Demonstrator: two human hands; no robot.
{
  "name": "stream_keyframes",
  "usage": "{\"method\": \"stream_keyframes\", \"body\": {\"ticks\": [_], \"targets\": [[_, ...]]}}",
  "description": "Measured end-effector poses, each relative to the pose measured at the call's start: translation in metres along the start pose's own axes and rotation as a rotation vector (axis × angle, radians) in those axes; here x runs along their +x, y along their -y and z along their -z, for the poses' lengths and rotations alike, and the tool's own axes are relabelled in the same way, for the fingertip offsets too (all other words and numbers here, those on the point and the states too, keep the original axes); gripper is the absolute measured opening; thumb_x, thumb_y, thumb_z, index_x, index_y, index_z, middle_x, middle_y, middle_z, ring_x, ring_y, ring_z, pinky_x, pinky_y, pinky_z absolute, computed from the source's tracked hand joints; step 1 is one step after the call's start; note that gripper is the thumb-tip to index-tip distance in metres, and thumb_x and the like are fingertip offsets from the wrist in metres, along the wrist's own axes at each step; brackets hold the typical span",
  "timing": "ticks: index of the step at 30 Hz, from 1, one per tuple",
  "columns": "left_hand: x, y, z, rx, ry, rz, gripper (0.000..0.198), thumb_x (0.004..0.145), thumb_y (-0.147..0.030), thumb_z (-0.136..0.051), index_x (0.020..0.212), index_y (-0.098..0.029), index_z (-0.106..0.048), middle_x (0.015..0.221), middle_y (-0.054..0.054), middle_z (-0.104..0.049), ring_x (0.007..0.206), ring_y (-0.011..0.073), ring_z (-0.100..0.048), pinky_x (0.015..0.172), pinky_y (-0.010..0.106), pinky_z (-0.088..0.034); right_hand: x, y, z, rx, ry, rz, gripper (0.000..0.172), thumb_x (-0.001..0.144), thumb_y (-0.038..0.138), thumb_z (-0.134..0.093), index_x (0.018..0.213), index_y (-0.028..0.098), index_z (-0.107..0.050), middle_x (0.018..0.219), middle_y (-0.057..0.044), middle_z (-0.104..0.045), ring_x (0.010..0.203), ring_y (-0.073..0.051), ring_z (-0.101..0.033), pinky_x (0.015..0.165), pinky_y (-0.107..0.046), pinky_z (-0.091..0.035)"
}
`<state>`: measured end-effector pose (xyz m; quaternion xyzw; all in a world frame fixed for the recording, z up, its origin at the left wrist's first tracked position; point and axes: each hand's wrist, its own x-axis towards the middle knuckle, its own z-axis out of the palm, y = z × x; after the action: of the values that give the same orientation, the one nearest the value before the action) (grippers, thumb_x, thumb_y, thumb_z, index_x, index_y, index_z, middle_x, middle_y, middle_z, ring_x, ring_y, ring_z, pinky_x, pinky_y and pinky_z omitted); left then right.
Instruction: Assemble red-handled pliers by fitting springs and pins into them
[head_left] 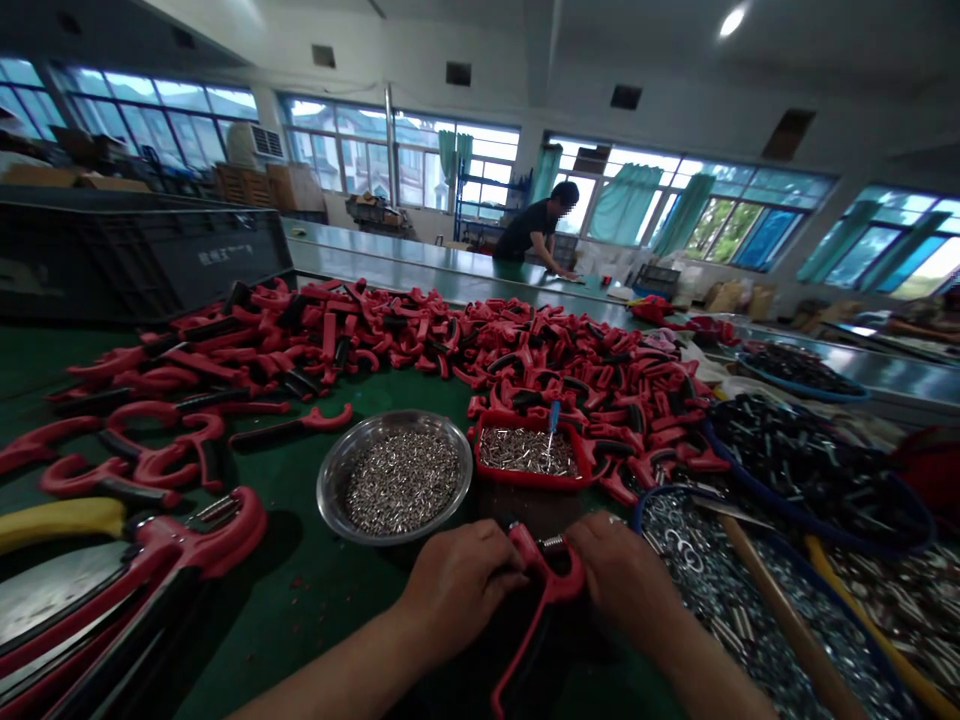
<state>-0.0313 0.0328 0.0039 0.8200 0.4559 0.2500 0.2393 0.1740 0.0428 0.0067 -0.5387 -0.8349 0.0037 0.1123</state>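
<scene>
At the front middle, a red plastic tool handle (551, 590) with a forked, curved head and a long grip is between my hands. A small metal coil spring (553, 544) sits in the gap of its head. My left hand (465, 580) is closed, with its bent fingers on the left side of the head. On the right side, my right hand (619, 570) grips the curved part; some of its fingertips are hidden. Just beyond are a steel bowl (327, 490) of small metal pins and a red tray (525, 480) of similar pins, with a blue-handled screwdriver (553, 420) standing in it.
A large pile of red and black handles (420, 330) spreads behind the bowls. Larger red tools with springs (210, 540) lie at left, near a dark crate (142, 255). Blue-rimmed baskets of metal parts (750, 580) and a wooden-handled hammer (787, 605) are at right. A person (529, 230) leans over a far table.
</scene>
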Motion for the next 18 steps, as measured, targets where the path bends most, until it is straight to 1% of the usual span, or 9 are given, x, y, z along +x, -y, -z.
{"method": "stream_keyframes", "body": {"ticks": [3, 5, 7, 10, 12, 14, 16, 18], "targets": [[-0.001, 0.001, -0.001, -0.007, -0.014, 0.005, 0.007, 0.077, -0.024, -0.058, 0.081, -0.024, -0.063, 0.084, -0.002, -0.061, 0.078, 0.0136, -0.056, 0.069, 0.022, -0.040, 0.003, -0.002, 0.005, 0.018, 0.025, 0.030, 0.027, 0.070, -0.001, -0.039, 0.073, 0.017, -0.060, 0.075, -0.008, -0.059, 0.072, -0.020, -0.052, 0.063, -0.030, -0.038], [0.000, 0.001, -0.001, -0.058, -0.022, 0.008, 0.009, 0.077, -0.026, -0.057, 0.082, -0.025, -0.064, 0.083, -0.002, -0.061, 0.077, 0.0135, -0.055, 0.069, 0.022, -0.040, 0.004, -0.006, 0.007, 0.061, 0.026, 0.049, 0.024, 0.073, 0.003, -0.042, 0.073, 0.017, -0.061, 0.074, -0.007, -0.060, 0.072, -0.019, -0.054, 0.064, -0.030, -0.041], [0.001, -0.001, 0.001, -0.173, -0.042, 0.031, 0.012, 0.078, -0.030, -0.055, 0.083, -0.024, -0.065, 0.082, -0.001, -0.061, 0.076, 0.0132, -0.055, 0.068, 0.022, -0.039, 0.003, -0.011, 0.010, 0.126, 0.005, 0.051, 0.021, 0.078, 0.011, -0.044, 0.080, 0.019, -0.063, 0.078, -0.006, -0.063, 0.075, -0.018, -0.057, 0.068, -0.029, -0.044], [0.005, -0.006, 0.005, -0.471, -0.053, 0.122, 0.023, 0.080, -0.037, -0.051, 0.082, -0.018, -0.063, 0.078, 0.001, -0.062, 0.070, 0.0124, -0.054, 0.064, 0.022, -0.039, -0.003, -0.010, 0.014, 0.221, -0.104, -0.012, 0.024, 0.086, 0.023, -0.040, 0.099, 0.018, -0.060, 0.093, -0.007, -0.065, 0.085, -0.017, -0.059, 0.076, -0.030, -0.046], [0.008, -0.013, 0.009, -0.675, -0.001, 0.205, 0.030, 0.080, -0.041, -0.050, 0.081, -0.013, -0.061, 0.071, 0.001, -0.060, 0.062, 0.0100, -0.050, 0.057, 0.020, -0.038, -0.007, 0.001, 0.017, 0.319, -0.192, -0.035, 0.027, 0.088, 0.028, -0.038, 0.104, 0.019, -0.057, 0.098, -0.008, -0.064, 0.089, -0.017, -0.058, 0.077, -0.031, -0.047], [0.011, -0.021, 0.013, -0.832, 0.051, 0.294, 0.033, 0.077, -0.045, -0.052, 0.078, -0.012, -0.059, 0.062, -0.003, -0.054, 0.052, 0.0068, -0.043, 0.051, 0.018, -0.033, -0.009, 0.017, 0.020, 0.492, -0.249, 0.009, 0.023, 0.086, 0.030, -0.043, 0.101, 0.022, -0.059, 0.095, -0.005, -0.064, 0.087, -0.017, -0.059, 0.075, -0.030, -0.049], [0.012, -0.031, 0.015, -0.957, 0.063, 0.371, 0.035, 0.074, -0.047, -0.055, 0.076, -0.012, -0.057, 0.056, -0.006, -0.048, 0.047, 0.0046, -0.036, 0.047, 0.017, -0.029, -0.010, 0.033, 0.022, 0.666, -0.315, 0.048, 0.017, 0.083, 0.029, -0.050, 0.094, 0.024, -0.062, 0.087, -0.003, -0.064, 0.080, -0.016, -0.060, 0.070, -0.029, -0.049], [0.013, -0.039, 0.016, -1.036, 0.045, 0.408, 0.036, 0.070, -0.049, -0.058, 0.075, -0.013, -0.056, 0.055, -0.007, -0.046, 0.046, 0.0037, -0.034, 0.046, 0.017, -0.028, -0.011, 0.042, 0.023, 0.739, -0.395, 0.039, 0.012, 0.081, 0.026, -0.054, 0.089, 0.024, -0.063, 0.082, -0.001, -0.064, 0.076, -0.015, -0.059, 0.067, -0.027, -0.049]]}}
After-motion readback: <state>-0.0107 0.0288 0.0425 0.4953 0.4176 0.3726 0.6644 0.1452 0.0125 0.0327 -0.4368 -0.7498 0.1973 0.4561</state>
